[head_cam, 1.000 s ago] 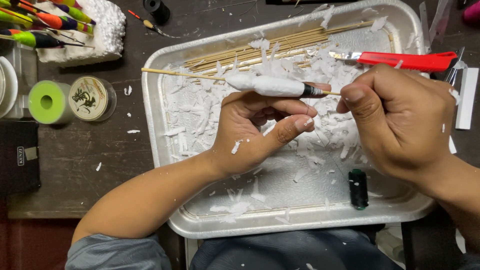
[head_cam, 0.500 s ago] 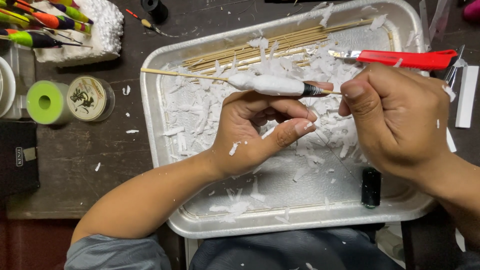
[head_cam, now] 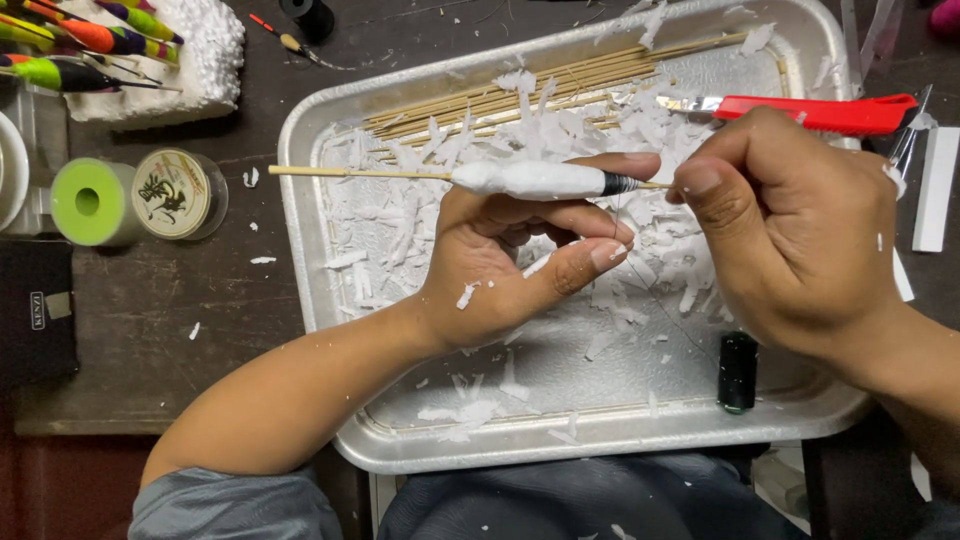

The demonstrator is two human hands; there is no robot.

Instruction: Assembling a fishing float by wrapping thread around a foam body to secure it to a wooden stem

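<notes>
a dark wooden desk (head_cam: pixel 150 340) carries everything. the largest thing on it is a metal tray (head_cam: pixel 300 200), which fills the middle and right of the desk and reaches its near edge; white foam shavings (head_cam: pixel 400 230) are strewn over its floor, and a bundle of thin bamboo sticks (head_cam: pixel 500 95) lies along its far edge. at the desk's far left corner stands a white foam block (head_cam: pixel 205 50) with painted fishing floats (head_cam: pixel 90 35) stuck in it. the left hand (head_cam: pixel 510 260) hovers over the middle of the tray, fingers curled closed around a white foam float body (head_cam: pixel 530 180) on a thin stick, held level, its bare end pointing out past the tray's left rim. the right hand (head_cam: pixel 800 230) is over the tray's right side, fingertips pinched narrow at the dark-wrapped right end of the float. a red utility knife (head_cam: pixel 820 112) lies across the tray's far right corner. a green spool (head_cam: pixel 85 202) and a round tin (head_cam: pixel 172 193) sit near the desk's left edge. a small black thread spool (head_cam: pixel 738 372) rests near the tray's near right corner.
</notes>
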